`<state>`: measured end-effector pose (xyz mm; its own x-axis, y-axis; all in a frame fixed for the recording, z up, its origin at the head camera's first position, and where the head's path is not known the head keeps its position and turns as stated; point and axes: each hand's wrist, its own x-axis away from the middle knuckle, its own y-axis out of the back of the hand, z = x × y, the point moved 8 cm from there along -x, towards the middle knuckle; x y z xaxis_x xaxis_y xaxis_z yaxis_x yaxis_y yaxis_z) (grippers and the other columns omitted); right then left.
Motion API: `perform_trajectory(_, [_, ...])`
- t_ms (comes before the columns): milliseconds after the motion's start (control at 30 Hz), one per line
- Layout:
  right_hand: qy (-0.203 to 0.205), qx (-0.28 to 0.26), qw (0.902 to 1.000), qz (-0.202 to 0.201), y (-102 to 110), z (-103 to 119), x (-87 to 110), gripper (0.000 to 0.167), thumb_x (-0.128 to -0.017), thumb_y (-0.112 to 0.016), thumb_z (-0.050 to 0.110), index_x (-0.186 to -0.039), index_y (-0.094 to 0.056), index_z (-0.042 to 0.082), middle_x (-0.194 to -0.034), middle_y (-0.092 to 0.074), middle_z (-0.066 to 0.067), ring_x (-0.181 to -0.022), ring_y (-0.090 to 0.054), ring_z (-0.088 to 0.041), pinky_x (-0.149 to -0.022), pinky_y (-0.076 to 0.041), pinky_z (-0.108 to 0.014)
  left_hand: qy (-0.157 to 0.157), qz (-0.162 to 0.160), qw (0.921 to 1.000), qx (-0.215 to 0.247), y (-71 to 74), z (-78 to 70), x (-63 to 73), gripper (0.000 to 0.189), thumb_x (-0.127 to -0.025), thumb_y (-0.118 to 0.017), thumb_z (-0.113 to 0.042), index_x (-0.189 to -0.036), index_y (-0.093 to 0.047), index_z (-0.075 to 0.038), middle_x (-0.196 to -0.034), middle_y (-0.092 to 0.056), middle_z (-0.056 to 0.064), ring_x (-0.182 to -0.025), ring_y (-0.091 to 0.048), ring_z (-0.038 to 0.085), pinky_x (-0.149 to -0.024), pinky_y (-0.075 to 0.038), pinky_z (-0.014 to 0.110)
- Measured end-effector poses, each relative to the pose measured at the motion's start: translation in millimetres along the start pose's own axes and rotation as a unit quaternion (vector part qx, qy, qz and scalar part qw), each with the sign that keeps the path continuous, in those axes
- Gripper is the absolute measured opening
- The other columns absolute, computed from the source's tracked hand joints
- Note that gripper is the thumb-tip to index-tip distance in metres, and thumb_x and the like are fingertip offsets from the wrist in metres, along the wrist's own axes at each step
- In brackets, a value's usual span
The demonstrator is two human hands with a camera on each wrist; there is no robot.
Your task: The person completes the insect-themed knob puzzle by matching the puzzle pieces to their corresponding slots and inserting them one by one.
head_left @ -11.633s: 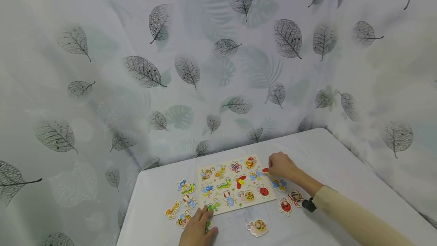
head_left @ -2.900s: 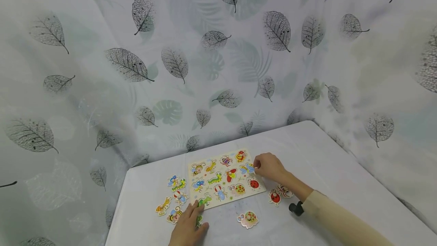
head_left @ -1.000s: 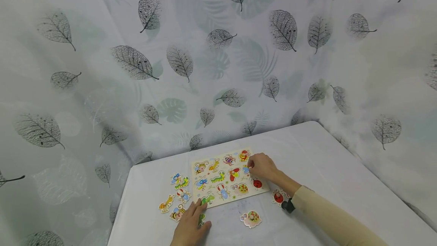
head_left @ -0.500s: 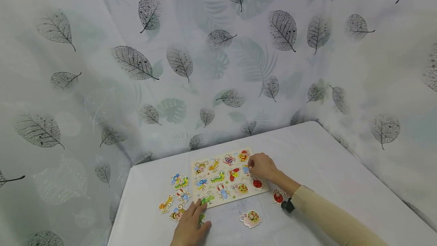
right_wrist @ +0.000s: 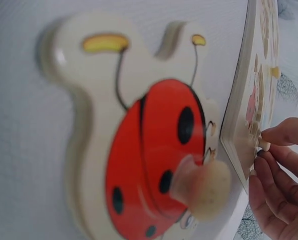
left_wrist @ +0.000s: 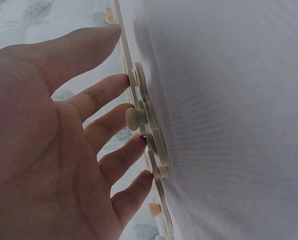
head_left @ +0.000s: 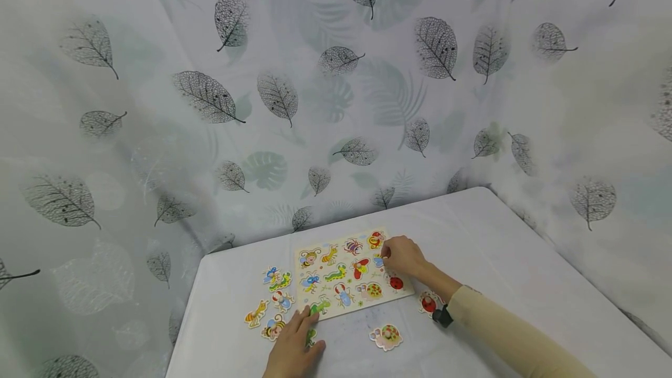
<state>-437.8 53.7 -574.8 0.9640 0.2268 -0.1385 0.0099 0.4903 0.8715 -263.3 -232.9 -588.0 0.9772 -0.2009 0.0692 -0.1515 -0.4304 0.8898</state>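
Note:
A wooden insect puzzle board (head_left: 328, 299) lies on the table. At its right side my right hand (head_left: 404, 255) pinches the knob of a puzzle piece (right_wrist: 263, 144) between thumb and fingers; the hand hides most of the blue-winged picture there. My left hand (head_left: 291, 346) rests at the board's lower left corner with fingers spread and fairly straight. Partly under it lies a green puzzle piece (head_left: 311, 336), whose knob (left_wrist: 134, 119) stands close to the fingers in the left wrist view. A ladybug piece (right_wrist: 153, 155) lies on the cloth below my right wrist.
Left of the board lie several loose pieces: a blue-winged bug and caterpillar (head_left: 280, 280), a beetle (head_left: 282, 301), an orange-striped insect (head_left: 256, 314) and a bee (head_left: 273, 328). A snail piece (head_left: 386, 337) lies in front. White cloth covers the table (head_left: 446, 220); leaf-patterned curtain (head_left: 341, 104) surrounds it.
Since the oldest frame, my right hand has gone from holding a red piece beside the board to pinching a piece over its right side. During the last second both hands stay almost still.

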Motion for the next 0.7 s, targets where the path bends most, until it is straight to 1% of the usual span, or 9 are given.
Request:
perform_trajectory(100, [0.0, -0.003, 1.0, 0.002, 0, 0, 1.3, 0.011, -0.085, -0.081, 0.012, -0.081, -0.073, 0.017, -0.073, -0.06, 0.007, -0.068, -0.052, -0.012, -0.059, -0.046, -0.029, 0.003, 0.001, 1.0, -0.002, -0.5, 0.3, -0.5, 0.065, -0.092, -0.077, -0.043, -0.144, -0.058, -0.01, -0.16, -0.045, 0.016, -0.148, -0.038, 0.048, -0.116, -0.036, 0.07])
perform_trajectory(233, [0.005, -0.004, 0.9998, 0.021, -2, 0, 2.6, 0.007, -0.084, -0.082, 0.013, -0.086, -0.075, 0.015, -0.077, -0.062, 0.007, -0.071, -0.054, -0.011, -0.062, -0.049, -0.03, 0.003, 0.002, 1.0, -0.002, -1.4, 0.8, -0.7, 0.065, -0.092, -0.077, -0.044, -0.145, -0.058, -0.01, -0.16, -0.045, 0.017, -0.148, -0.038, 0.048, -0.116, -0.036, 0.07])
perform_trajectory(367, [0.011, -0.006, 0.9992, 0.039, -2, 0, 4.3, 0.012, -0.083, -0.082, 0.012, -0.093, -0.077, 0.014, -0.082, -0.065, 0.008, -0.075, -0.057, -0.01, -0.069, -0.054, -0.032, -0.001, 0.001, 1.0, -0.001, -1.6, 0.4, -0.3, 0.065, -0.092, -0.077, -0.043, -0.145, -0.058, -0.01, -0.16, -0.045, 0.017, -0.147, -0.038, 0.049, -0.115, -0.036, 0.07])
perform_trajectory(567, [0.005, -0.035, 0.9988, 0.035, 9, -3, 10.5, 0.015, -0.084, -0.082, 0.012, -0.097, -0.077, 0.013, -0.087, -0.07, 0.006, -0.083, -0.062, -0.012, -0.078, -0.058, -0.037, -0.005, -0.003, 1.0, -0.004, -2.5, 1.2, -1.8, 0.065, -0.092, -0.077, -0.043, -0.145, -0.058, -0.011, -0.161, -0.044, 0.018, -0.147, -0.038, 0.049, -0.114, -0.037, 0.07])
perform_trajectory(700, [0.006, -0.045, 0.9985, 0.031, 14, -8, 16.8, 0.017, -0.084, -0.079, 0.01, -0.101, -0.078, 0.012, -0.091, -0.073, 0.004, -0.084, -0.065, -0.011, -0.077, -0.059, -0.036, -0.003, -0.002, 1.0, -0.004, -3.8, 2.4, -1.9, 0.065, -0.092, -0.077, -0.044, -0.145, -0.057, -0.011, -0.161, -0.044, 0.018, -0.148, -0.037, 0.049, -0.115, -0.037, 0.07])
